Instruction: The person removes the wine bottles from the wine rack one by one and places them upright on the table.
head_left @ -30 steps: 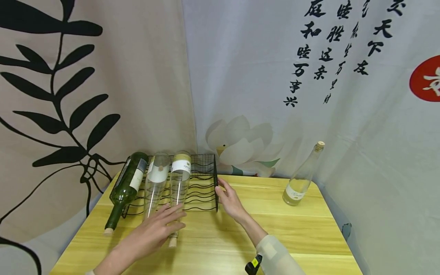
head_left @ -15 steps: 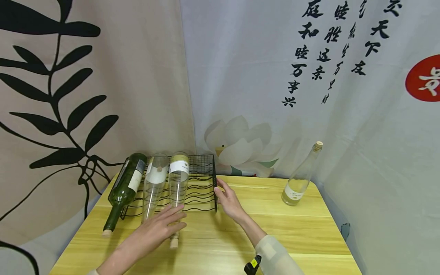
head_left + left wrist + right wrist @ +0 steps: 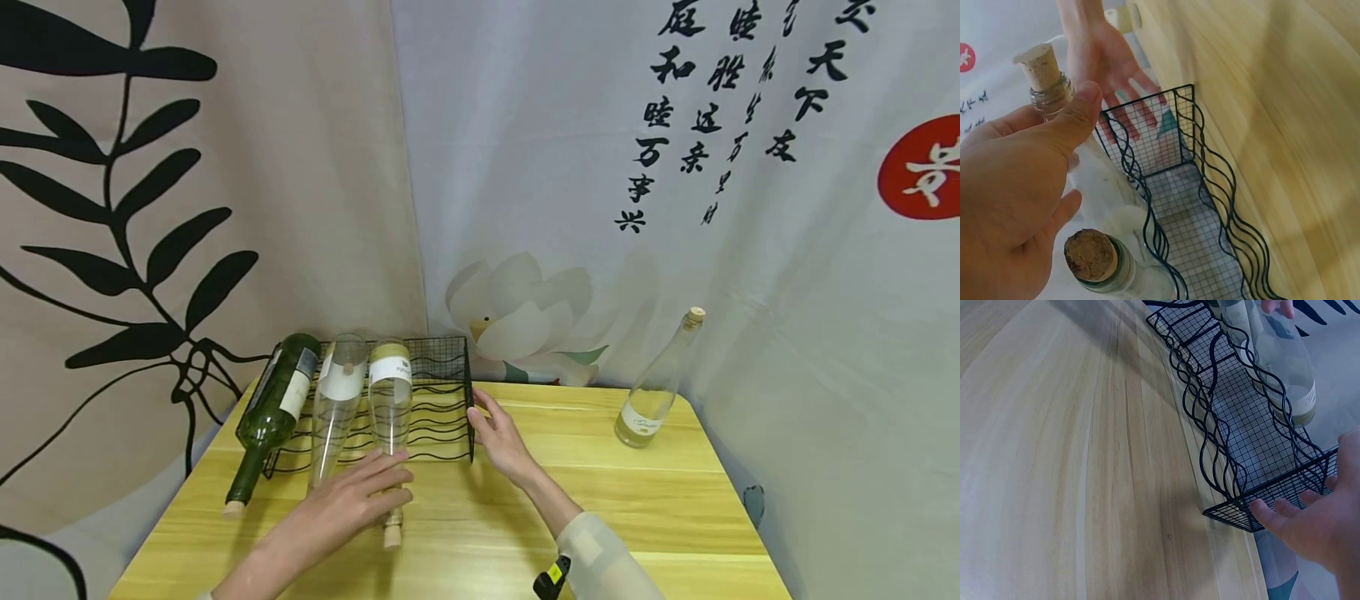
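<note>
My left hand (image 3: 360, 500) pinches the neck of a clear corked glass bottle (image 3: 390, 400) that lies on a black wire rack (image 3: 442, 354), its base toward the wall. In the left wrist view, thumb and fingers close round the glass below the cork (image 3: 1041, 65). To its left lie a second clear bottle (image 3: 335, 417), partly behind the left hand, and a green wine bottle (image 3: 273, 417), both necks toward me. My right hand (image 3: 502, 440) rests with extended fingers against the rack's mesh right end, seen close up in the right wrist view.
A clear corked bottle (image 3: 648, 408) with a white label stands upright at the right of the wooden table (image 3: 585, 483). Printed cloth (image 3: 525, 167) hangs right behind the table. A small black-and-yellow object (image 3: 552, 577) shows beside my right sleeve.
My left hand and the neck of the clear bottle have shifted slightly right, so the bottle now lies at a different slant. My right hand has stayed at the rack's end.
</note>
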`<state>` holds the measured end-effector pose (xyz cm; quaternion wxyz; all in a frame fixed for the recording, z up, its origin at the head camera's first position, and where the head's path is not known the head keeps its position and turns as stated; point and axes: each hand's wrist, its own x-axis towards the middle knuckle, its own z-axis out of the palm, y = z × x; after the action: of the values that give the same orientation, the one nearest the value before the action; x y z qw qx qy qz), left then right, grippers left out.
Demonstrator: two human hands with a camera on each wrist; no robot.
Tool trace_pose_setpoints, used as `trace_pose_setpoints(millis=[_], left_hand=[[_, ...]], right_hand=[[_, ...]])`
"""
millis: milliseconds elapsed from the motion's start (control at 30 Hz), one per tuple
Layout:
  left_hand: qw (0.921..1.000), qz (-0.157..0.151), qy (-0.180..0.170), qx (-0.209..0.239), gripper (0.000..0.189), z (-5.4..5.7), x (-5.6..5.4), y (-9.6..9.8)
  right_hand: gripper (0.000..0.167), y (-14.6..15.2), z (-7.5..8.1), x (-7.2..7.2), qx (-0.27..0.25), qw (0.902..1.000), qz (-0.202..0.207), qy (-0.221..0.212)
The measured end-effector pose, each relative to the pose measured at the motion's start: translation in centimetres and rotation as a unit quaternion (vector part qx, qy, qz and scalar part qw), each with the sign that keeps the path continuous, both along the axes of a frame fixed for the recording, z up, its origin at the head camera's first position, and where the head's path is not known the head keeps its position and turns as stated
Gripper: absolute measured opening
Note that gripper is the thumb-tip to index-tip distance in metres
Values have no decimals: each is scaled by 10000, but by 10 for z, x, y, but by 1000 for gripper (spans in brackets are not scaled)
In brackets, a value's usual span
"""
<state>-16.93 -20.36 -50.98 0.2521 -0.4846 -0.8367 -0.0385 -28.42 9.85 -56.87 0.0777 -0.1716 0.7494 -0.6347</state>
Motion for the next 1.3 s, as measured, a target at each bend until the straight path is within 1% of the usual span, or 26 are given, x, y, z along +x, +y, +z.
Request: trace_pose_setpoints(millis=[167, 400, 600, 733, 833, 933, 1067, 1167, 1300], left_hand=[[9995, -166, -20, 255, 62, 3, 3, 3], [9970, -324, -99, 697, 68, 8, 6, 6], [9959, -350, -122, 820, 69, 12, 9, 6], [9947, -370, -168, 945, 71, 16, 10, 6], [9920, -446, -300, 1146, 75, 20, 10, 6], [9886, -483, -521, 1326, 77, 24, 11, 5], [9844, -379, -870, 1479, 76, 28, 11, 1], [9814, -289, -1033, 1590, 78, 31, 10, -1], [9770, -348, -1105, 1790, 86, 34, 7, -3]], right_hand=[[68, 0, 0, 1, 69, 10000, -3, 61], [68, 0, -1, 3, 47, 10000, -27, 16], [68, 0, -1, 3, 23, 10000, -31, -26], [68, 0, -2, 2, 37, 10000, -28, 21], [68, 0, -2, 1, 42, 10000, -27, 56], [69, 0, -3, 1, 40, 10000, -33, 38], [68, 0, -2, 1, 39, 10000, -53, 35], [66, 0, -2, 1, 51, 9999, -74, 59], [66, -1, -2, 1, 54, 9999, -81, 67]])
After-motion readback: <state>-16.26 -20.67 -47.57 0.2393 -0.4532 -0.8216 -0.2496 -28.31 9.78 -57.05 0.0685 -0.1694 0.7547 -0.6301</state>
